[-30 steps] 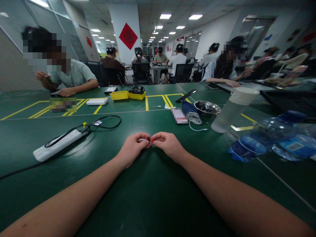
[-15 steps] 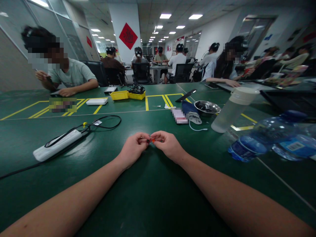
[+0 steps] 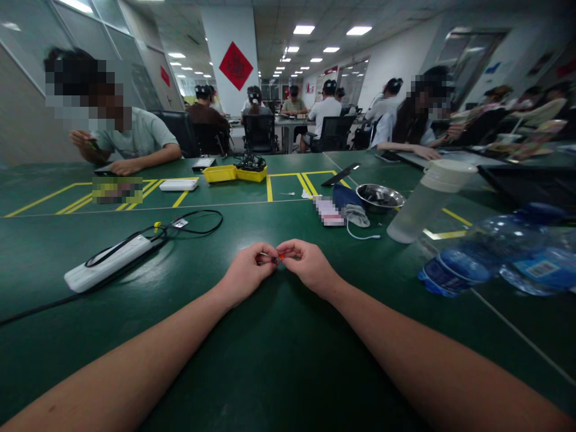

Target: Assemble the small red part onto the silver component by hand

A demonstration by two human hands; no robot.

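My left hand (image 3: 250, 268) and my right hand (image 3: 306, 264) meet at the fingertips just above the green table (image 3: 252, 354). Pinched in the right fingers is a small orange piece (image 3: 281, 257), mostly covered by the thumb and fingers. A small dark piece (image 3: 274, 260) sits between the left thumb and fingers, touching or very near the orange one. Both are too small for me to tell their kind. Each hand is closed in a pinch.
At left lies a white power strip (image 3: 110, 261) with a black cable. Toward the right stand a steel bowl (image 3: 400, 205), a frosted bottle (image 3: 411, 207) and blue-tinted plastic bottles (image 3: 463, 267). Yellow trays (image 3: 220, 174) lie farther back. A person (image 3: 144, 135) sits across the table.
The view has shifted slightly. My hands keep the same pinch, fingertips together, and the small pieces between them have barely moved.
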